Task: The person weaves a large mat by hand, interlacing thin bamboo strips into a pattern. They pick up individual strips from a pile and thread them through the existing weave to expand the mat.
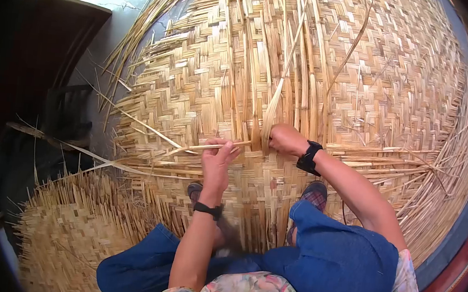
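Observation:
A large mat [187, 106] of woven, flattened reed strips spreads out under me. My left hand [219, 157] is closed in a pinch on a thin straw-coloured reed strip [192, 147], which lies crosswise and reaches toward my right hand. My right hand [287, 139] makes a fist at the weaving line, around the lower end of a wider, pale flattened reed strip [274, 102] that runs away from me. Its fingertips are hidden from view. Several long loose reed strips [247, 63] lie lengthwise on the mat just beyond both hands.
Loose reeds [137, 37] stick out at the mat's far left edge. A bundle of crosswise strips [388, 159] lies to the right. Another woven piece [70, 232] is at lower left. Dark wooden furniture [43, 40] stands at left. My shoes [314, 195] rest on the mat.

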{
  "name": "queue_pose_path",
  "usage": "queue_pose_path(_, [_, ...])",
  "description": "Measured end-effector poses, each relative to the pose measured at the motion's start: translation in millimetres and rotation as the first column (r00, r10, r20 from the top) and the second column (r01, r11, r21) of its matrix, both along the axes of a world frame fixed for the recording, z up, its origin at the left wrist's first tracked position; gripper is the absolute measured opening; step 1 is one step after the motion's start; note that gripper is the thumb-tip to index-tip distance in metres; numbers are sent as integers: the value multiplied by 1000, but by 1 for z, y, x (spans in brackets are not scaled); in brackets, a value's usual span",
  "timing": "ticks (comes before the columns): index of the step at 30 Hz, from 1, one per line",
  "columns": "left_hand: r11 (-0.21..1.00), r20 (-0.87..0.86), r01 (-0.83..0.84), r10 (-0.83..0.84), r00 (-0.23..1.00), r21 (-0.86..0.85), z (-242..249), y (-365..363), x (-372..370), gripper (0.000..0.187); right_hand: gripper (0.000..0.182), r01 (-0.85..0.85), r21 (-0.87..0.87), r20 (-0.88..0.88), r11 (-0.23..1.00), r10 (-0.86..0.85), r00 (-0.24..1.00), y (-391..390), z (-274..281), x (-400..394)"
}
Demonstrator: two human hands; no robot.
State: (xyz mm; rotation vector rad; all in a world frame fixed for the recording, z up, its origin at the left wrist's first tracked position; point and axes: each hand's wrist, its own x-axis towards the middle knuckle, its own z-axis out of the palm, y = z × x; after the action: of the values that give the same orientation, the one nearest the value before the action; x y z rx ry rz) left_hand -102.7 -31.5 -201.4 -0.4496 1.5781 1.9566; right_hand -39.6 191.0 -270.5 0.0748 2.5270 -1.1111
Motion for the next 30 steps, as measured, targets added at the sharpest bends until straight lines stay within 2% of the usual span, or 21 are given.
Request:
queue_pose_path(1, [999,-39,53,-54,998,-11,-3,2,3,19,16,18,-55,-13,998,-19,1000,0,3,2])
queue_pose_path(2, [994,-82,108,-109,991,-20,-5,4,3,22,16,43,-35,-22,998,-44,999,-3,5,3])
queue_pose_path(7, [968,-69,3,-20,997,-250,-20,3,4,27,22,101,37,-11,994,-100,995,-11,14,12])
queue_pose_path(8, [958,-81,-23,0,997,-287,-22,4,7,28,26,281,-143,-82,949,-295,952,-14,18,14])
queue_pose_path(9, [945,-91,-47,18,996,-323,-24,5,11,28,30,431,-326,-111,841,-487,867,-18,22,16])
queue_pose_path(10, [936,-127,-64,20,992,-347,-27,6,14,26,35,537,-499,-98,681,-659,745,-21,25,18])
queue_pose_path(11, [926,-165,-84,23,986,-369,-31,6,18,24,44,538,-318,-276,781,-619,736,-20,39,16])
queue_pose_path(12, [914,-204,-106,26,979,-392,-33,7,21,22,44,420,-309,-261,853,-501,825,-26,51,12])
queue_pose_path(14, [956,-277,-110,31,960,-272,-34,7,28,19,45,172,-310,-231,935,-249,941,-52,70,7])
queue_pose_path(15, [973,-314,-102,32,949,-208,-33,8,28,18,34,108,-377,-201,920,-195,960,-66,57,7])
queue_pose_path(18, [877,-313,288,-418,853,-384,-14,-8,10,28,21,57,-395,-191,917,-143,971,-58,26,-6])
queue_pose_path(19, [662,-501,341,-738,452,-668,-1,-16,-13,36,11,123,-508,-127,852,-215,968,-55,26,-6])
queue_pose_path(22, [757,-186,450,-585,789,-474,-21,-26,-54,40,11,-36,-527,-235,849,-105,966,-46,20,-3])
queue_pose_path(23, [695,-104,499,-630,770,-517,-26,-15,-67,35,10,-70,-471,-274,879,-70,959,-47,17,-1])
queue_pose_path(26, [731,4,569,-613,790,-377,-33,17,-87,30,6,37,-516,-169,856,-143,975,-47,38,6])
queue_pose_path(27, [669,20,602,-661,750,-436,-27,24,-91,27,7,65,-483,-181,873,-172,968,-50,36,10])
queue_pose_path(30, [682,70,647,-668,741,-342,-46,18,-98,25,10,300,-505,-67,809,-383,921,-57,38,18])
